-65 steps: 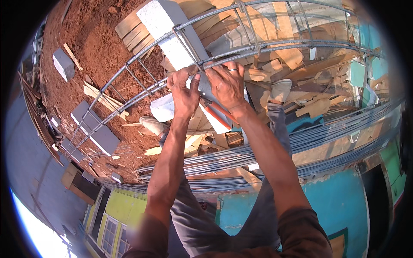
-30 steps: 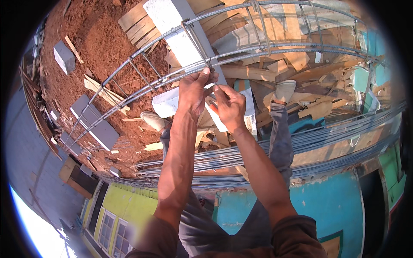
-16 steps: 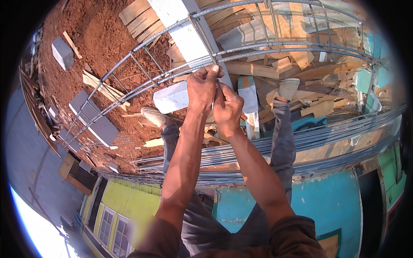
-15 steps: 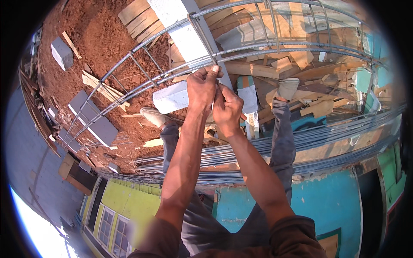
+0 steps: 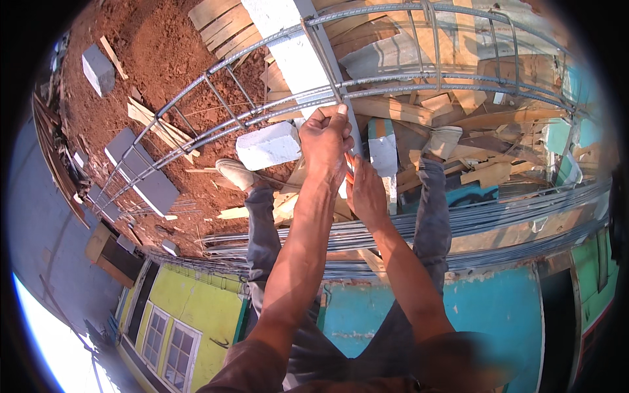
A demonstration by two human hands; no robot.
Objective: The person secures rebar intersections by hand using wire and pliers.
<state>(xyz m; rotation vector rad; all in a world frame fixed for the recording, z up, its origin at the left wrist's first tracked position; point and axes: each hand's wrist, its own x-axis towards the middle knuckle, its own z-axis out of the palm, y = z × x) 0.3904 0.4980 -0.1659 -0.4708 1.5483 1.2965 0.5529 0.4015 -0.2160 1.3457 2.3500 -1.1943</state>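
Observation:
A long cage of ribbed steel bars [image 5: 393,88] joined by bent stirrups runs across the upper part of the view. My left hand [image 5: 322,141] is closed at the cage's near lower bar, thumb and forefinger pinched beside a stirrup [image 5: 322,56]. What lies between those fingertips is too small to make out. Just below and to the right, my right hand [image 5: 368,200] is wrapped around an orange-handled tool [image 5: 350,169]. Its working end is hidden behind my left hand.
A white block [image 5: 268,145] lies on red soil beneath the cage, beside a long white beam [image 5: 282,46]. Broken planks [image 5: 488,171] litter the ground at right. Bundled steel rods [image 5: 491,213] stretch behind my legs, near a turquoise wall [image 5: 491,308]. Grey blocks [image 5: 141,171] lie at left.
My right hand has drawn down and away from my left, and more of the orange handle shows. My left hand stays pinched at the bar. The whole view has shifted slightly.

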